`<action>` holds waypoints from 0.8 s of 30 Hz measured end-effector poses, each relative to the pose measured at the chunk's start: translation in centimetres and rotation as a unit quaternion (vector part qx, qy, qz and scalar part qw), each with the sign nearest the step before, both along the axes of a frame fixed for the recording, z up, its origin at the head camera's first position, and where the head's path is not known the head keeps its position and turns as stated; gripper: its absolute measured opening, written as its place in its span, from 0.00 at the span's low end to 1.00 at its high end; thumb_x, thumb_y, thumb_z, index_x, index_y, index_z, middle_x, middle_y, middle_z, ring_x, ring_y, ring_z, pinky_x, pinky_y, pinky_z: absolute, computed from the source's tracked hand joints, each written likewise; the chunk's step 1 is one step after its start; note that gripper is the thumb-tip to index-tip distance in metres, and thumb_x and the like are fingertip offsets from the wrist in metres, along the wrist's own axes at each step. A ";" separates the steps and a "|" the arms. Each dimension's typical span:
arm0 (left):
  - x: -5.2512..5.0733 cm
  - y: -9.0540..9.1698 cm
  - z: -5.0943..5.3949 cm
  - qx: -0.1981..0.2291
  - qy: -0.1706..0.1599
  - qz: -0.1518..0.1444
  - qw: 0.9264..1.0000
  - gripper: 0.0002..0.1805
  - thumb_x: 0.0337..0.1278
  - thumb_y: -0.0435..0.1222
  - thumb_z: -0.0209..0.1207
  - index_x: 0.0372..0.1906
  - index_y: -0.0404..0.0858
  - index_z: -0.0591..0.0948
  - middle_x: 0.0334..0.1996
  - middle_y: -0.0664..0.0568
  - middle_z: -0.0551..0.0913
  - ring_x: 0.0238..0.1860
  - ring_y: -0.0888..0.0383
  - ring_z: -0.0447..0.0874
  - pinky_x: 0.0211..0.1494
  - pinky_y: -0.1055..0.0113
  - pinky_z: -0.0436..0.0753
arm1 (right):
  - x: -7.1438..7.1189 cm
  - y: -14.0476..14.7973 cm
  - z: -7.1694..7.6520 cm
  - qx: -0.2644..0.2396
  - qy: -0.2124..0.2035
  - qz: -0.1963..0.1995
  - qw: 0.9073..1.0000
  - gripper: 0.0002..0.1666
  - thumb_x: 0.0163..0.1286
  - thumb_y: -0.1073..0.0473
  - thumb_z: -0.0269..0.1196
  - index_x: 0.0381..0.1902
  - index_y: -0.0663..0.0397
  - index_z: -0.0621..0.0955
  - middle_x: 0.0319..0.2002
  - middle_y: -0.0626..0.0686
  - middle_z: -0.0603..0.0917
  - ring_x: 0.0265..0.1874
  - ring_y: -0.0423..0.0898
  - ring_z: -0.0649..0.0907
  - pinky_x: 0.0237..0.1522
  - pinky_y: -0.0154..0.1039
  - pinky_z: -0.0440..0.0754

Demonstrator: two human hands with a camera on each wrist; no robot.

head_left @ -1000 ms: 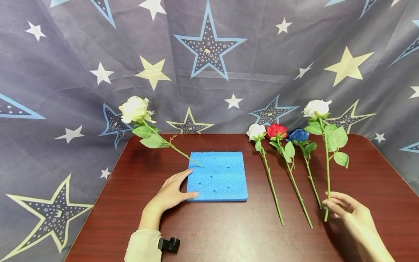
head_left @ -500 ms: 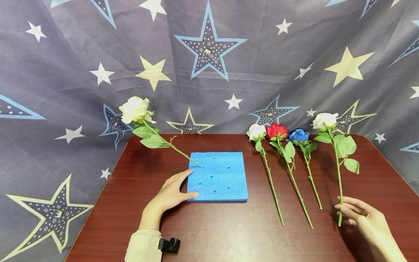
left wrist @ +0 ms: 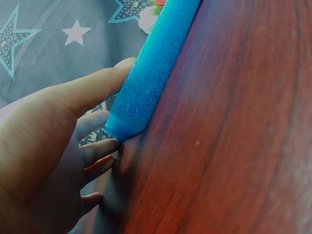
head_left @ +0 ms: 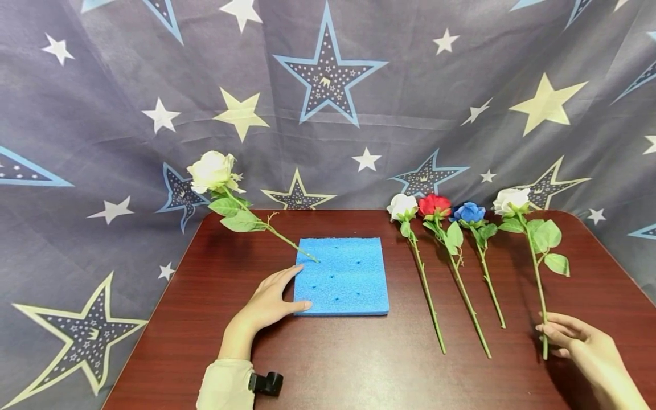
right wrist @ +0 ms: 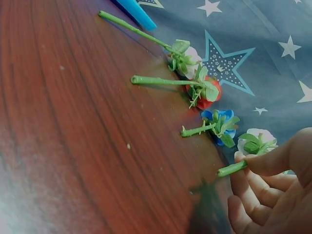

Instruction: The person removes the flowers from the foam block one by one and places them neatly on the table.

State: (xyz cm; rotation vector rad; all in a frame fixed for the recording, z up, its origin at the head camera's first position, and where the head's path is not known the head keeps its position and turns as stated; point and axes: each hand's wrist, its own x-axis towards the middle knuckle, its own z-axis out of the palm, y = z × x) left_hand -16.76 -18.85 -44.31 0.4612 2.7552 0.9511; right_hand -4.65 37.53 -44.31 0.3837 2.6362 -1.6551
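A blue foam block [head_left: 340, 279] with several small holes lies on the table. A cream-white rose [head_left: 212, 172] leans up to the left, its stem end at the block's upper left. My left hand [head_left: 263, 299] rests at the block's left side, fingers fairly straight, thumb and forefinger touching it; the left wrist view shows the thumb [left wrist: 100, 87] against the foam. On the right, my right hand [head_left: 589, 344] pinches another white rose [head_left: 511, 201] low on its green stem between thumb and fingers. The right wrist view shows that stem end [right wrist: 231, 169] sticking out past the fingertips.
Between the block and my right hand lie a white rose [head_left: 402, 206], a red rose [head_left: 434, 205] and a blue rose [head_left: 468, 212], stems toward me. The brown table [head_left: 359, 364] ends at a star-patterned grey cloth [head_left: 389, 91] behind.
My right hand has moved right and toward me with the white rose, whose bloom is lower now. My left hand and the foam block have stayed in place.
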 end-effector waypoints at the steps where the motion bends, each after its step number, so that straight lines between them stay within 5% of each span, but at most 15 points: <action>1: 0.0 0.0 0.0 0.000 0.000 -0.001 1.000 0.49 0.52 0.62 0.66 0.77 0.51 0.61 0.75 0.48 0.61 0.76 0.43 0.51 0.72 0.38 0.51 | 0.0 0.1 0.0 0.001 -0.004 0.000 1.000 0.14 0.75 0.57 0.60 0.42 0.24 0.82 0.34 0.32 0.86 0.33 0.28 0.83 0.30 0.32 0.81; 7: -0.1 0.0 -0.1 0.001 -0.001 -0.001 1.000 0.50 0.52 0.62 0.66 0.77 0.52 0.61 0.75 0.49 0.61 0.76 0.44 0.50 0.72 0.38 0.51 | -0.4 0.3 -0.3 0.001 -0.023 -0.006 1.000 0.14 0.74 0.56 0.61 0.39 0.20 0.80 0.33 0.32 0.86 0.32 0.28 0.83 0.29 0.33 0.81; 17: -0.1 0.0 -0.2 -0.002 -0.003 0.004 1.000 0.49 0.52 0.62 0.66 0.77 0.52 0.61 0.75 0.49 0.61 0.76 0.44 0.50 0.72 0.38 0.52 | -1.1 0.6 -0.6 0.055 -0.028 0.008 0.998 0.08 0.74 0.56 0.61 0.47 0.38 0.83 0.34 0.32 0.86 0.33 0.25 0.81 0.30 0.34 0.83; 24: -0.1 0.0 -0.1 0.000 -0.002 0.001 1.000 0.49 0.53 0.61 0.66 0.77 0.52 0.61 0.75 0.49 0.61 0.76 0.43 0.50 0.72 0.37 0.51 | -1.0 0.9 -1.0 0.027 -0.023 -0.020 0.999 0.08 0.73 0.53 0.62 0.40 0.27 0.83 0.32 0.33 0.87 0.31 0.27 0.82 0.29 0.35 0.84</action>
